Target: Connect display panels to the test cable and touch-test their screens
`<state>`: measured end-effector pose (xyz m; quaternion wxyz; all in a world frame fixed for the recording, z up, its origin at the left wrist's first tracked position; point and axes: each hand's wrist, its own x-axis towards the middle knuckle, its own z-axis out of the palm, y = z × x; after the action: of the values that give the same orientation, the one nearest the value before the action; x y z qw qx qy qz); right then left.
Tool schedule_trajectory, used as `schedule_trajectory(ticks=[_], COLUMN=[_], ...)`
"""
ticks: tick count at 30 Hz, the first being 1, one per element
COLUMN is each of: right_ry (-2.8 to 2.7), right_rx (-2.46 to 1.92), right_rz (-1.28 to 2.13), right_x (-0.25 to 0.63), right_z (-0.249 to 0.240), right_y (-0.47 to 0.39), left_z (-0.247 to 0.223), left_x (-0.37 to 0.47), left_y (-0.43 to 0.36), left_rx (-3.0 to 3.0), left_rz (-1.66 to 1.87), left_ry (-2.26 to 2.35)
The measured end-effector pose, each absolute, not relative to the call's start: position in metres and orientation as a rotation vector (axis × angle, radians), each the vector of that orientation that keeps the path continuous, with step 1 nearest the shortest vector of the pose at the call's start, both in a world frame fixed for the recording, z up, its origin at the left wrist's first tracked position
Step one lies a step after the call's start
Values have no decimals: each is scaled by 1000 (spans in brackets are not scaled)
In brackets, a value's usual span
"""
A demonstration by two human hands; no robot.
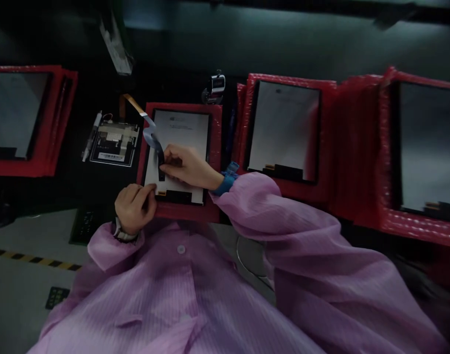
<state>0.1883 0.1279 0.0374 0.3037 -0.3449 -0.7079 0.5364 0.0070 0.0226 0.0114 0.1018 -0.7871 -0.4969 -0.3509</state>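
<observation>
A flat display panel (180, 135) lies in a red bubble-wrap bag (215, 147) at the middle of the dark bench. A thin flex cable (153, 140) curls from a small circuit board (114, 143) on the left down to the panel's lower left corner. My right hand (186, 164) pinches the dark end of that cable against the panel. My left hand (136, 206) grips the panel's lower left corner with thumb and fingers. Both arms wear pink striped sleeves, with a blue strap on my right wrist.
More panels in red bags lie at the left (18, 118), right of centre (284, 132) and far right (427, 152). A small hand tally counter (214, 88) stands behind the middle panel. A round stool seat (252, 255) shows below the bench edge.
</observation>
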Motion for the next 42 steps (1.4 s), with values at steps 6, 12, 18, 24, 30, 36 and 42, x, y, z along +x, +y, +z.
schedule_trajectory(ticks=[6,12,18,24,30,36,42], right_ry=[-1892,-1875,-1892,-1925,-1941,-1996,-2034], right_rx=[-868,-919,-975,-1020,-993,-1026,-1027], right_rz=[1438,1420,1378,1338,1379,1382,1321], right_x=[194,198,200,201,202,202,202], right_z=[39,43,46,47,47,48,47], right_y=[125,112,101,95,96,95,93], left_z=[3,6,7,1,-3,-11,-22], left_x=[5,6,7,5,4,1,-4], left_y=[23,26,28,26,26,22,14], left_rx=[-2344,-2362,-2365,-2382,-2329,-2332,-2374], left_rz=[-1044,-1058,-1080,-1106,-1172,-1194,-1135], left_ry=[-1209,-1133,-1114,-1108,-1021,-1021,-1195])
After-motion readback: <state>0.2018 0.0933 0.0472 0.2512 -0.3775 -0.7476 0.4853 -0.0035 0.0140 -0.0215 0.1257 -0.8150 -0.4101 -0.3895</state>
